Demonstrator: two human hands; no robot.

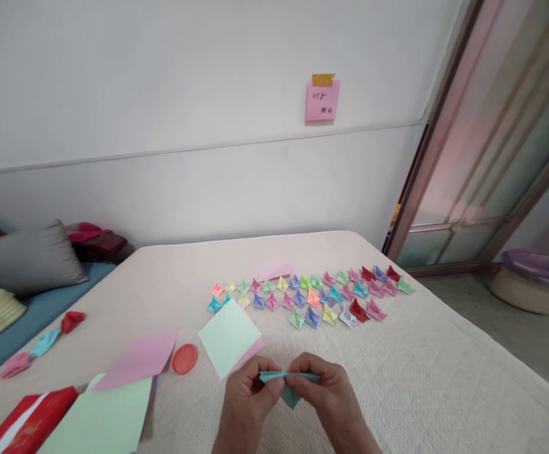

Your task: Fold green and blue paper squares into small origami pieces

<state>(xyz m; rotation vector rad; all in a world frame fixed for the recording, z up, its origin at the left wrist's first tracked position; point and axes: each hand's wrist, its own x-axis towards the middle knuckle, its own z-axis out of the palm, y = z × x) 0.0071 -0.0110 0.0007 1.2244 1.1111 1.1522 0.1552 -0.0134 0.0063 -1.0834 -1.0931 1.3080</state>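
Both hands met at the near edge of the table, the left hand [246, 394] and the right hand [326, 391] pinching a teal folded paper [288, 381] between thumbs and fingertips, its top edge held flat and a point hanging below. I judged the step to be a crease partway through a fold; the next move would call for keeping that top edge aligned and pressing firmly along it without letting the lower point slip.

Just beyond the hands lay a pale green square sheet [228, 337] over a pink one, with a red round lid [184, 358] to its left. Farther off, rows of small folded paper pieces [312, 296] in many colours ran left to right. At the near left sat a larger pink sheet [139, 359], a green sheet [99, 422] and a red box [28, 425].

A cream textured cloth covered the table [420, 378]. On the white wall hung a pink note [322, 99], taped at the top. A grey cushion [31, 255] lay at far left, and a framed glass door [486, 157] stood at right.
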